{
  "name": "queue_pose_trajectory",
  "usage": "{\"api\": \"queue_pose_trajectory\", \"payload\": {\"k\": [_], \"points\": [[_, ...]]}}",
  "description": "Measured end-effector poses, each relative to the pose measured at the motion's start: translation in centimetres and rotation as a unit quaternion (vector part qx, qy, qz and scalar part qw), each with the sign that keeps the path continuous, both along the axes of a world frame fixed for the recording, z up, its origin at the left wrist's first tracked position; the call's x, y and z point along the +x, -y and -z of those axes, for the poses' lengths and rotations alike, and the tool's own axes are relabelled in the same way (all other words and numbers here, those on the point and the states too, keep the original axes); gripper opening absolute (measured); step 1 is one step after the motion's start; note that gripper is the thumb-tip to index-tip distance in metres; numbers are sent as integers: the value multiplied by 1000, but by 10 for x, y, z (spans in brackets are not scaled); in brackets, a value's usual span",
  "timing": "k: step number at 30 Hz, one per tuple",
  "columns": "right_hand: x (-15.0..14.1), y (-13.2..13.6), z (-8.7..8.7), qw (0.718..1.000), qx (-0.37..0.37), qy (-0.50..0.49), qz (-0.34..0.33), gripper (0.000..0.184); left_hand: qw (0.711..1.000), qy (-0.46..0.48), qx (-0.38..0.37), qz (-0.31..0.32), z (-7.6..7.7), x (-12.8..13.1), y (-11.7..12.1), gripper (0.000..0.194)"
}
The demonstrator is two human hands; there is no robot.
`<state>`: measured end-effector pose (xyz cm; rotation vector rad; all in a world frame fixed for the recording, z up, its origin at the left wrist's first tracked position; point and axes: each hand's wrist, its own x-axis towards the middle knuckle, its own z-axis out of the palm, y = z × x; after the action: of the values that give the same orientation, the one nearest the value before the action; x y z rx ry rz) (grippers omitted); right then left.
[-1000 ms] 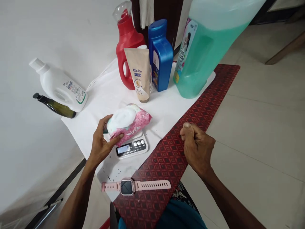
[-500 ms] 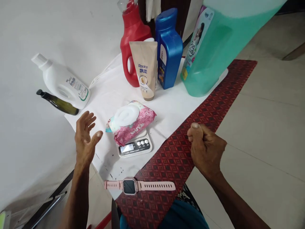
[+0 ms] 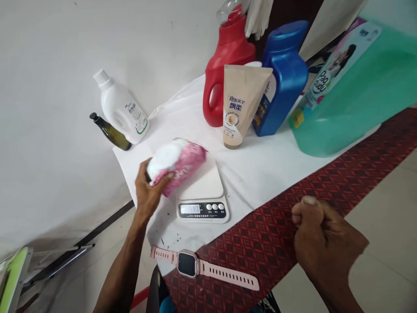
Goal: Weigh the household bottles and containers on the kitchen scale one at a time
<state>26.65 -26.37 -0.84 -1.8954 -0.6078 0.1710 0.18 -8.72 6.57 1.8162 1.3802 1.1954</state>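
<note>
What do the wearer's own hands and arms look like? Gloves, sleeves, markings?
Left hand and right hand are both bare, no gloves. Forearms are uncovered as far as they show, no sleeves in frame. No watch, bracelet or cable visible on either; no ring shows, though parts are hidden. No distinct markings.

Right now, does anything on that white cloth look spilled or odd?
Yes: small dark specks dot the white cloth between the scale and the pink watch. They look odd against the pale surface, though I can't tell whether they're crumbs or stains. Nothing else stands out as spilled or damaged.
</note>
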Motion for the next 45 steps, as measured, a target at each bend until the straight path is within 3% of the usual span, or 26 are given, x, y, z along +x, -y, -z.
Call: {"api": "queue_pose_trajectory", "payload": {"k": [4, 8, 12, 16, 20, 22, 25, 27, 29, 31, 34, 36, 39, 45], "points": [[0, 1, 0, 1000, 3, -1, -4, 43, 986, -45, 83, -136, -2, -55, -49, 75], [1, 1, -2, 1000, -2, -4, -7, 44, 977, -106, 113, -148, 13, -93, -110, 72], [0, 0, -4, 1000, -12, 8, -10, 49, 978, -115, 100, -140, 34, -98, -158, 68], [-1, 0, -4, 1000, 4, 6, -16, 55, 972, -156, 128, -122, 41, -86, -180, 76], [0, 2, -1, 1000, 25, 4, -18, 59, 940, -216, 109, -241, 29, -59, -170, 98], [1, 2, 0, 999, 35, -2, -24, 60, 929, -236, 158, -238, 17, -34, -152, 107], [2, 2, 0, 999, 42, 0, -31, 60, 944, -207, 251, -62, -4, 23, -121, 102], [3, 2, 0, 998, 51, 3, -37, 58, 959, -157, 224, 72, -14, 74, -103, 92], [3, 2, -1, 997, 62, 4, -40, 56, 966, -121, 157, 166, -18, 127, -92, 81], [2, 2, -2, 997, 71, 0, -38, 55, 962, -103, 118, 224, -15, 175, -88, 82], [2, 3, -3, 996, 81, -3, -33, 54, 975, -88, 58, 194, -8, 221, -86, 73], [3, 2, -3, 996, 82, -2, -32, 54, 986, -74, 31, 148, -5, 233, -86, 67], [4, 2, -2, 996, 78, -2, -35, 53, 991, -65, 20, 112, -10, 225, -84, 62], [5, 2, -1, 997, 71, 3, -43, 51, 988, -10, 85, 131, -52, 149, -60, 60]]}}
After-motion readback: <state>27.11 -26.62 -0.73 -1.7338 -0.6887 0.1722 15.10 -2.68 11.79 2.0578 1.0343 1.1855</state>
